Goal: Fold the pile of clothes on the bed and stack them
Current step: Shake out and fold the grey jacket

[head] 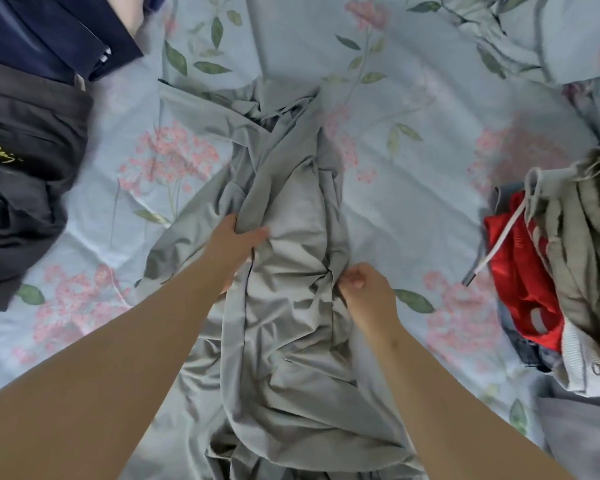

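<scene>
A bed w/ a pale blue floral sheet (413, 98), pink blossoms & green leaves printed across it, fills the view; fabric lies creased, w/ a rumpled fold of the same print at top right. At center, a thin grey garment (284, 306), smooth & slightly shiny, lies bunched in a long crumpled strip running from near edge toward the far side. Left hand (234, 242) grips a fold of it on its left side, thumb on top. Right hand (364, 289), fingers curled tight, pinches its right edge. At left, a dark grey garment (25, 188) w/ yellow script & a navy one (52, 29) behind it. At right, a heap: khaki drawstring piece (575, 258) over a red item (520, 282).
</scene>
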